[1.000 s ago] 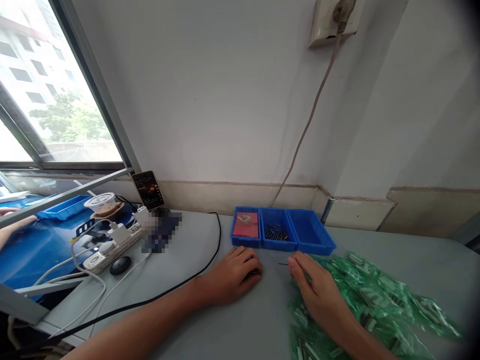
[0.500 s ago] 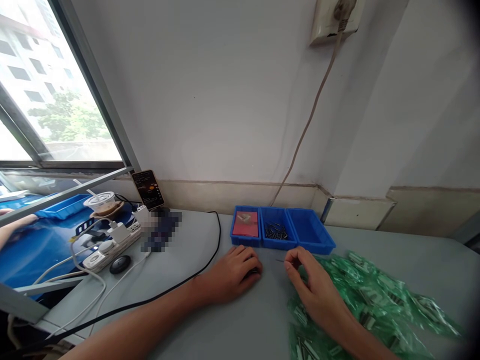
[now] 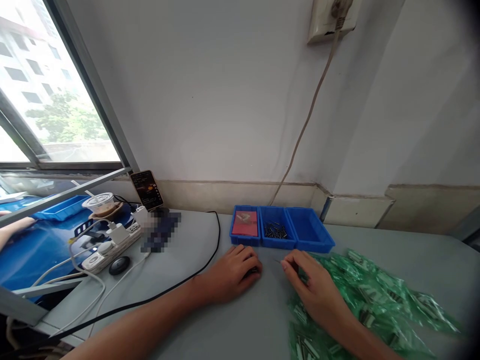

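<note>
My left hand [image 3: 233,273] rests knuckles-up on the grey table [image 3: 195,310], fingers curled over a small dark object that I cannot make out. My right hand [image 3: 313,287] lies just to its right, thumb and forefinger pinched on a thin dark pin [image 3: 278,260] that points left. The right wrist rests on a heap of green plastic packets [image 3: 371,305]. Behind both hands stand three joined blue bins: the left bin [image 3: 245,225] holds a red pad, the middle bin [image 3: 276,230] holds several dark pins, the right bin [image 3: 309,231] looks bare.
A black cable [image 3: 176,287] crosses the table to the left. A white power strip [image 3: 108,245], a black puck [image 3: 120,265], a propped phone [image 3: 147,189] and a lidded drink cup [image 3: 99,202] stand at the left. Another person's hand [image 3: 11,227] lies on a blue surface.
My right hand has slid a little left towards the left hand with the pin; the left hand has stayed still.
</note>
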`<state>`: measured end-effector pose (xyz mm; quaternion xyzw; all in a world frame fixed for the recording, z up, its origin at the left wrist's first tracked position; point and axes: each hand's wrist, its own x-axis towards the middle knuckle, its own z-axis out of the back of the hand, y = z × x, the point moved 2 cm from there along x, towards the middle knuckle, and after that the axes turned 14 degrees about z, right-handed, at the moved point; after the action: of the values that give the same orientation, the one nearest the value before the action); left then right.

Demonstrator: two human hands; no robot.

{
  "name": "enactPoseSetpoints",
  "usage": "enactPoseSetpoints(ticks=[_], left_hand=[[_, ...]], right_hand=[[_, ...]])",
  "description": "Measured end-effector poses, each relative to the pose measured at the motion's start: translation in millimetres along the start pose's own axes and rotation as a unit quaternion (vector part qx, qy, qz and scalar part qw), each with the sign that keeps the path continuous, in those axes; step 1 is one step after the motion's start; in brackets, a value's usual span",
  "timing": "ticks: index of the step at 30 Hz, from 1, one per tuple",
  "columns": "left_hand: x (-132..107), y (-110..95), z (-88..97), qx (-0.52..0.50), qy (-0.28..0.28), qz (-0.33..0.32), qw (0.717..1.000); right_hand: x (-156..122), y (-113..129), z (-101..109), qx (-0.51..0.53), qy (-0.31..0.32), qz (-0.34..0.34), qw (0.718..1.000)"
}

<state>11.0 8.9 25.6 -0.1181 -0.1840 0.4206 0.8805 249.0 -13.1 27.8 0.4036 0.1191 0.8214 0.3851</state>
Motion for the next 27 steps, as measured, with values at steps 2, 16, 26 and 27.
enactPoseSetpoints(ticks=[2, 16, 26, 27], left_hand=[[0.1, -0.2, -0.1, -0.001, -0.002, -0.003, 1.0], [0.1, 0.7, -0.4, 0.003, -0.003, -0.006, 1.0], [0.3, 0.2, -0.1, 0.003, 0.0, -0.005, 1.0], [0.4, 0.3, -0.3, 0.003, 0.0, -0.004, 1.0]], right_hand=[[-0.7, -0.5, -0.9, -0.007, 0.009, 0.005, 1.0], [0.3, 1.1, -0.3, 0.019, -0.001, -0.009, 1.0], [-0.2, -1.2, -1.0, 0.007, -0.006, -0.005, 1.0], [-0.2, -1.2, -0.9, 0.007, -0.005, -0.007, 1.0]])
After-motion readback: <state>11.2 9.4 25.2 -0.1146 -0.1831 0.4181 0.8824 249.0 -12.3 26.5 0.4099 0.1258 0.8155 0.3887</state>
